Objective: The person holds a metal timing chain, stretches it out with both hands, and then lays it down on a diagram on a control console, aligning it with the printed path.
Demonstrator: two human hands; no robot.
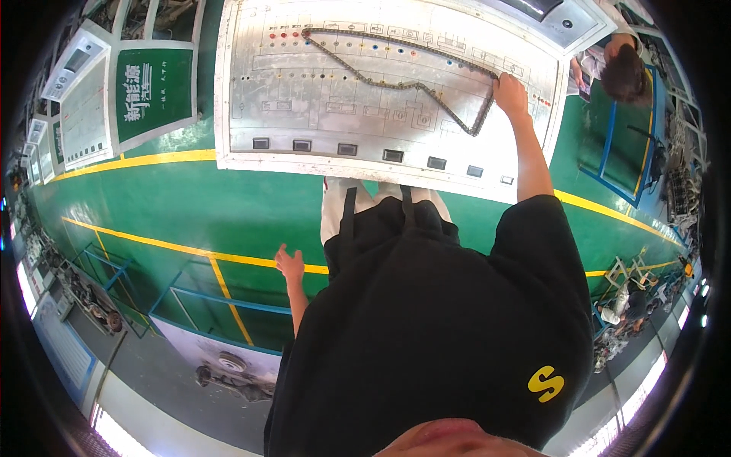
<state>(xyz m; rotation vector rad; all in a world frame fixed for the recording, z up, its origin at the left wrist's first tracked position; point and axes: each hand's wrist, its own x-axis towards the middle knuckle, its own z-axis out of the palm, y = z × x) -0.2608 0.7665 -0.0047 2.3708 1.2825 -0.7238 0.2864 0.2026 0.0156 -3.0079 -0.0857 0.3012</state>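
A long dark metal chain (pixel 417 85) lies in an uneven closed loop on a silver-white panel (pixel 303 122) in front of me. At the loop's right end my right hand (pixel 511 94) is closed on the chain, its fingers pinched near the panel's surface. From there one strand runs back to the panel's upper left, while another bends down to a sharp corner. Down at my left side hangs my left hand (pixel 289 264), away from the panel. Its fingers are spread and it holds nothing.
Printed diagrams, small coloured sockets and a row of dark switches (pixel 347 149) cover the panel. Another person (pixel 626 72) is beyond its right edge. A similar panel (pixel 87 114) stands at far left. Blue rails (pixel 228 302) border a display behind my left side, over green floor (pixel 175 199).
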